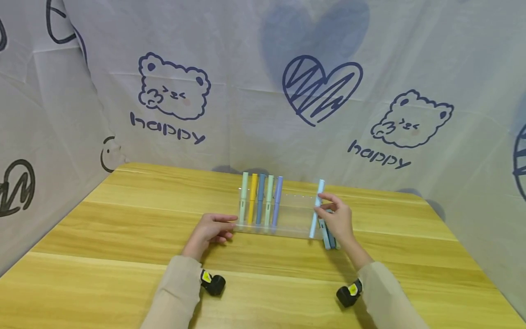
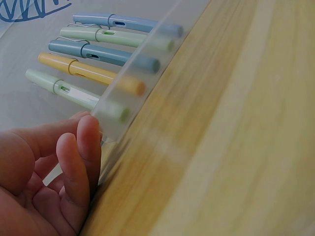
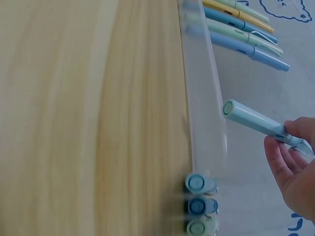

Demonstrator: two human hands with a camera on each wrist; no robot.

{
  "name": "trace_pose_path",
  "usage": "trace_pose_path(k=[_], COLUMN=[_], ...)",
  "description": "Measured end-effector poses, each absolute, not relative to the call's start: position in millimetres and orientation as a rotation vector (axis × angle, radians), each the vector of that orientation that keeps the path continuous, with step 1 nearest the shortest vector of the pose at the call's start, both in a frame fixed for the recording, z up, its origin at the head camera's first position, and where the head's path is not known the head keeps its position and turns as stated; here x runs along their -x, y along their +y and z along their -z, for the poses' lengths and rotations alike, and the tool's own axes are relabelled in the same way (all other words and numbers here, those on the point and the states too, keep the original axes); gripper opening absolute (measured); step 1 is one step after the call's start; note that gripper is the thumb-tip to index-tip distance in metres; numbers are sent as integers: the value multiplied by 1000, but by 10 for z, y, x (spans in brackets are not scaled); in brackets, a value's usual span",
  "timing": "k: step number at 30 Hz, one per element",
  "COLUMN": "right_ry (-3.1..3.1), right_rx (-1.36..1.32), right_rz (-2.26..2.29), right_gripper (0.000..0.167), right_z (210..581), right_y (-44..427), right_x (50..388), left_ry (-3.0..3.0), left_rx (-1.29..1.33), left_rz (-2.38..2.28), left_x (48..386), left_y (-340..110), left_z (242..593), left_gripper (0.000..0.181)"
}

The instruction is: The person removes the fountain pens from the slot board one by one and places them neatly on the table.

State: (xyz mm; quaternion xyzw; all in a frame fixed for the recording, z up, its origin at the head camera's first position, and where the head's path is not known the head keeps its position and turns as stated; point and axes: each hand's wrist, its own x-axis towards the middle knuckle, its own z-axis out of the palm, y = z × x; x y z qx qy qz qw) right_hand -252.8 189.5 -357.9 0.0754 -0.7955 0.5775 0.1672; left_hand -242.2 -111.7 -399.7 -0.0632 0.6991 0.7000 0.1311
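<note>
A clear pen stand holds several pens side by side in its left part: green, yellow, dark blue, green and violet-blue. My left hand grips the stand's left corner, thumb and fingertips at its edge beside the end green pen. Between thumb and fingers, my right hand pinches a light blue pen over the stand's right part. In the right wrist view this pen is tilted, its near end above the clear front lip; whether they touch, I cannot tell.
Three more pens, light blue, dark blue and green, lie together at the stand's right end, partly under my right hand in the head view. Behind the wooden table hangs a printed cloth.
</note>
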Motion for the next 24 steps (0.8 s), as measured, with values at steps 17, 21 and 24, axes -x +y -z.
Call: trace_pose_path(k=[17, 21, 24], right_ry=[-2357, -2379, -2403], right_rx=[-107, -90, -53], right_rz=[-1576, -1583, -1569], right_gripper=[31, 31, 31], right_z=[3651, 3647, 3637], right_y=[2308, 2393, 2445], right_x=[2604, 2601, 2597], left_ry=[2027, 2026, 2027], left_rx=[182, 181, 180], left_rz=[-2030, -2030, -2030], left_x=[2419, 2419, 2421], left_y=[-1113, -1114, -1116], left_z=[4001, 4001, 4002], left_gripper=[31, 32, 32])
